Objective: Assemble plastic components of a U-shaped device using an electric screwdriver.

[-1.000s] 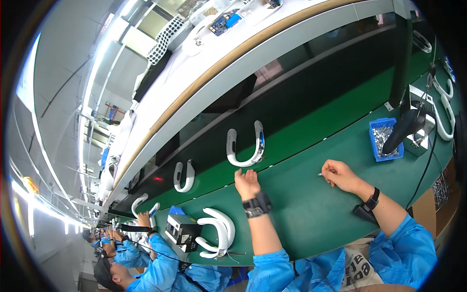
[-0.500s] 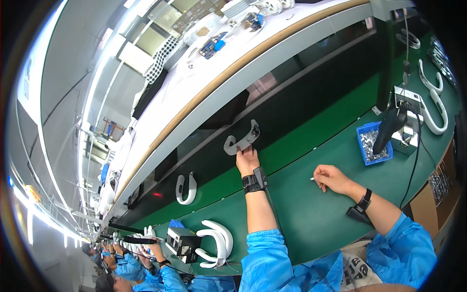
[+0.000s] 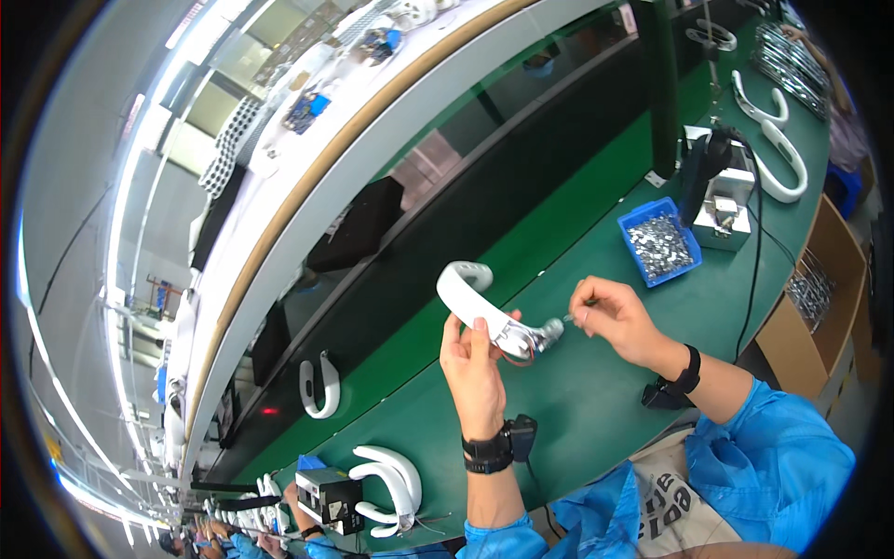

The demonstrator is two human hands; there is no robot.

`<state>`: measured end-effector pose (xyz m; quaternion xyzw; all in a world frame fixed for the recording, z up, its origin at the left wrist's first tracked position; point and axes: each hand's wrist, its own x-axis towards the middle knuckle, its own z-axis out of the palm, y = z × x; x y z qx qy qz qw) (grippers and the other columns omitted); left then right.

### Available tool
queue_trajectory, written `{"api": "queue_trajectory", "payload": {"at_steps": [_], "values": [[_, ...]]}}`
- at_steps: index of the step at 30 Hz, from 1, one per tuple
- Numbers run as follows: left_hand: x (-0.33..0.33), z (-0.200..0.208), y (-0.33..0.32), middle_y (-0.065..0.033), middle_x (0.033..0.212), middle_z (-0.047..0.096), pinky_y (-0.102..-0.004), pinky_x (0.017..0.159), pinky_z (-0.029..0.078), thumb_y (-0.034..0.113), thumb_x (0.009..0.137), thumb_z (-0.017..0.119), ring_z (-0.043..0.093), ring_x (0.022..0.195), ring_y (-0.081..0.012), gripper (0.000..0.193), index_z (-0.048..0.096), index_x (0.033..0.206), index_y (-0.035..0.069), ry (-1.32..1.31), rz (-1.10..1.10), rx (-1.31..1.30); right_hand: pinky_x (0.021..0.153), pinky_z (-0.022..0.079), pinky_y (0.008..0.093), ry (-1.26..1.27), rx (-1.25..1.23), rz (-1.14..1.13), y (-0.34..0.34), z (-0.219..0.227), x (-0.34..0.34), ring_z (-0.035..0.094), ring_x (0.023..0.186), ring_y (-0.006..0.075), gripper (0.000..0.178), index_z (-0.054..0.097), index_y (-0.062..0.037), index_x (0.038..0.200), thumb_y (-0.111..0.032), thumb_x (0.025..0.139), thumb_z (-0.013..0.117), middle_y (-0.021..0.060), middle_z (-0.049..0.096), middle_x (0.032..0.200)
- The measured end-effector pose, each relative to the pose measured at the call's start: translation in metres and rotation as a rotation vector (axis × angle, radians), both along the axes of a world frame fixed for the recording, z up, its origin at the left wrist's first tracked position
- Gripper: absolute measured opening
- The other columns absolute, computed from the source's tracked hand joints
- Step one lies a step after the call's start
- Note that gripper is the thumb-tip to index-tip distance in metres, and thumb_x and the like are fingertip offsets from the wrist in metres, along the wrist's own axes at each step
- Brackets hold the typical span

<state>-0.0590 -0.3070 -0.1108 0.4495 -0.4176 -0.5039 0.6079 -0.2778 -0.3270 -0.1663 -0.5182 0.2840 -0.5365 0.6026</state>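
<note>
My left hand (image 3: 477, 373) is closed on a white curved housing (image 3: 475, 303), shaped like a neck band and raised above the green bench. One end of the housing bends back into a hook. At its other end, thin wires and a greyish inner part (image 3: 549, 333) are exposed. Close beside that end is my right hand (image 3: 615, 317), thumb and fingers pinched together. A tiny piece shows at its fingertips, too small to name. Right of this hand stands a blue bin (image 3: 661, 244) filled with small metal parts.
A silver-and-black device (image 3: 724, 210) with a cable stands behind the bin. More white curved pieces lie at far right (image 3: 782, 163), on the dark conveyor belt (image 3: 321, 387) and at left (image 3: 396, 489) beside a black box (image 3: 328, 498). A cardboard box (image 3: 801, 307) is at right. Co-workers sit far left.
My left hand has lifted the white housing off the belt and brought it nearer, over the bench. My right hand has come close to its exposed end. The view has shifted right.
</note>
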Motion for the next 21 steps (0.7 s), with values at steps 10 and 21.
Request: {"api": "queue_trajectory", "payload": {"at_steps": [10,21], "values": [[-0.065,-0.011,0.02,-0.0107,0.095,0.075,-0.0257,0.065,0.047,0.013,0.108,0.066,0.062,0.075,-0.0081,0.081,0.01,0.167,0.004,0.026,-0.024,0.064,0.064,0.044,0.0297,0.447,-0.269,-0.071,0.028,0.065,-0.04,0.052,0.08,0.0143,0.015,0.071,-0.001,0.092,-0.015,0.092,0.075,0.0033,0.055,0.084],[-0.083,-0.005,0.024,-0.0065,0.088,0.072,-0.0231,0.059,0.04,0.013,0.111,0.06,0.056,0.07,-0.0039,0.056,0.035,0.162,0.009,-0.047,-0.105,0.041,0.061,0.04,0.0346,0.566,-0.166,-0.035,0.019,0.06,-0.044,0.047,0.069,0.0148,0.023,0.069,0.0004,0.09,-0.021,0.092,0.075,0.0043,0.052,0.08]]}}
